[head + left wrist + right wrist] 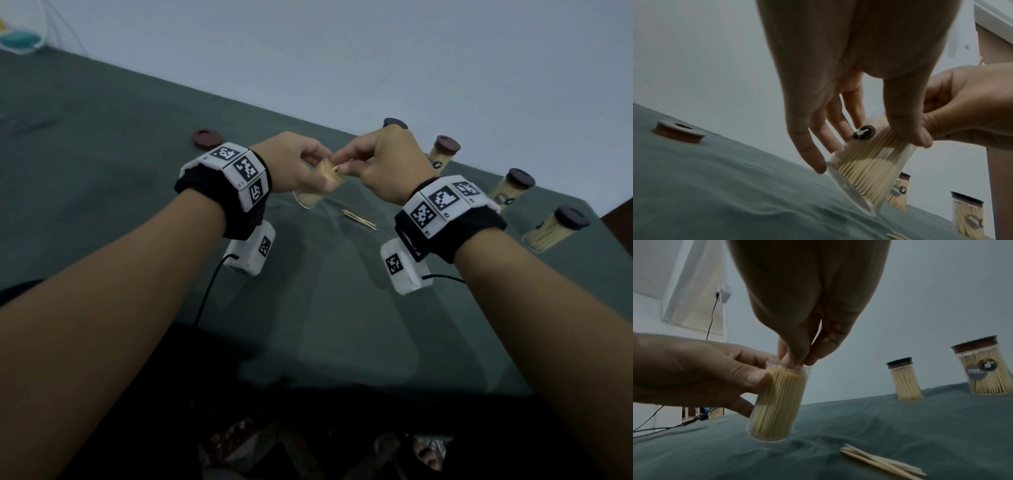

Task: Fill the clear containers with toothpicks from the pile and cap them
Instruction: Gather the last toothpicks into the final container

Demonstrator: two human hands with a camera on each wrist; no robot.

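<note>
A clear container [320,186] packed with toothpicks is tilted, its base at the green cloth. My left hand [310,168] grips it around the side, thumb on the near wall [865,172]. My right hand [344,161] is at the container's open mouth, thumb and fingers pinched together on the toothpick tips [795,361]. No cap is on this container [777,404]. A few loose toothpicks [359,219] lie on the cloth just right of it, also seen in the right wrist view [879,462]. A brown cap [207,138] lies loose to the left.
Three capped, filled containers [442,154], [512,188], [556,228] stand in a row at the right, near the table's far edge. Another dark cap [395,123] peeks out behind my right hand. A wall runs close behind the table [137,212].
</note>
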